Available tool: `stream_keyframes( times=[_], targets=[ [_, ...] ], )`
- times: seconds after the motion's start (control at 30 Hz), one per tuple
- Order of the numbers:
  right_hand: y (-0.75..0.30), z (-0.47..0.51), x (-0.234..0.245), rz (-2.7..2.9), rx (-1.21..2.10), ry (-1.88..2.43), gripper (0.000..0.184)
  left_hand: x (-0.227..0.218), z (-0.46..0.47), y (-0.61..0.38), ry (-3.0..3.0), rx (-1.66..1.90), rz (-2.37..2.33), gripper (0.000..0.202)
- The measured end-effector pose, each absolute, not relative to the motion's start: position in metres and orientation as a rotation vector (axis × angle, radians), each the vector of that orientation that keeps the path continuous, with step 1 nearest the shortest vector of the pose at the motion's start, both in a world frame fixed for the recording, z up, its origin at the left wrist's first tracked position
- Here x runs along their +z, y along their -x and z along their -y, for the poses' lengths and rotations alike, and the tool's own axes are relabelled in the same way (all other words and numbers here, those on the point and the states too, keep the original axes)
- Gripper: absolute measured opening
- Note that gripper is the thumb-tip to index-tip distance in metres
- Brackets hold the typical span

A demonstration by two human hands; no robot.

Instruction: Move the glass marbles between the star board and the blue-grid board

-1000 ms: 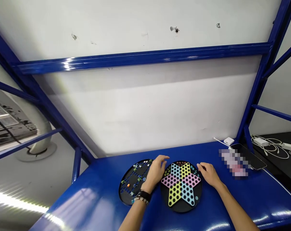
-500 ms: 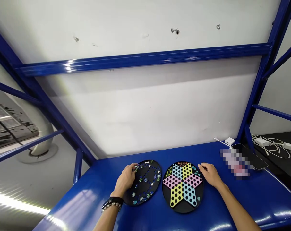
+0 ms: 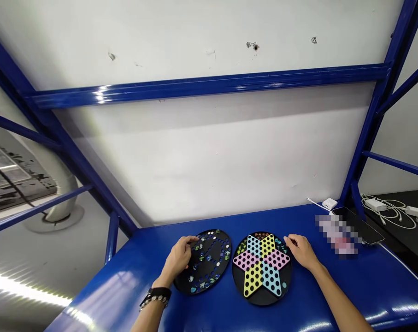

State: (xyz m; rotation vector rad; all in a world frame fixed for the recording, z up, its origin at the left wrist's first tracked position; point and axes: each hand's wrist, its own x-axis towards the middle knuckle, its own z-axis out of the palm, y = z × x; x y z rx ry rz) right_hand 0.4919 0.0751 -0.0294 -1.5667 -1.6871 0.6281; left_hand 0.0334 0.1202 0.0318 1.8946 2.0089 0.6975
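On the blue tabletop lies a round Chinese checkers board (image 3: 265, 299), black with a six-pointed star in pink, yellow and light blue. Small red, green and teal pieces sit in its rim spaces, with one pale teal piece low on the right. Left of it is a round black board with holes (image 3: 214, 251), scattered with several glass marbles. My left hand (image 3: 179, 256) is over this board's left edge, its fingers bent downward and their tips partly hidden. At the star board's upper right rim, my right hand (image 3: 301, 250) has curled fingers with thumb and forefinger together; whatever they hold is hidden.
A dark phone (image 3: 359, 225) lies at the right of the table beside a blurred-out patch, with a white charger (image 3: 329, 203) and cable behind. Blue frame bars and a white wall (image 3: 215, 157) close off the back. More chargers and cables (image 3: 376, 204) lie on a black surface further right.
My left hand has drawn slightly left and back across the marble board, and an orange spot now shows beneath its fingers. My right hand stays at the star board's rim.
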Motion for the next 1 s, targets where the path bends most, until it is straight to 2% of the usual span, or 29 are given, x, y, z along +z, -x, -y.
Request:
stream_keyframes(
  times=[0.37,0.5,0.6,0.73,0.83,1.0],
  targets=[
    [-0.49,-0.072,-0.025,1.702,0.621,1.57,0.048,0.033,-0.08,-0.035,-1.523,0.975,-1.799,0.051],
    [-0.49,-0.069,-0.021,1.709,0.607,1.573,0.048,0.034,-0.063,-0.042,-1.436,1.156,-1.817,0.045],
    [-0.491,-0.069,-0.019,1.713,0.606,1.577,0.048,0.027,-0.049,-0.045,-1.338,1.289,-2.022,0.036],
    [-0.492,-0.068,-0.019,1.733,0.594,1.583,0.048,0.012,-0.036,-0.046,-1.291,1.268,-2.219,0.032],
    [-0.492,-0.068,-0.02,1.737,0.581,1.579,0.048,0.01,-0.035,-0.044,-1.349,1.187,-2.178,0.033],
    [-0.492,-0.068,-0.022,1.733,0.578,1.582,0.048,0.015,-0.032,-0.043,-1.234,1.267,-2.163,0.038]
  ],
)
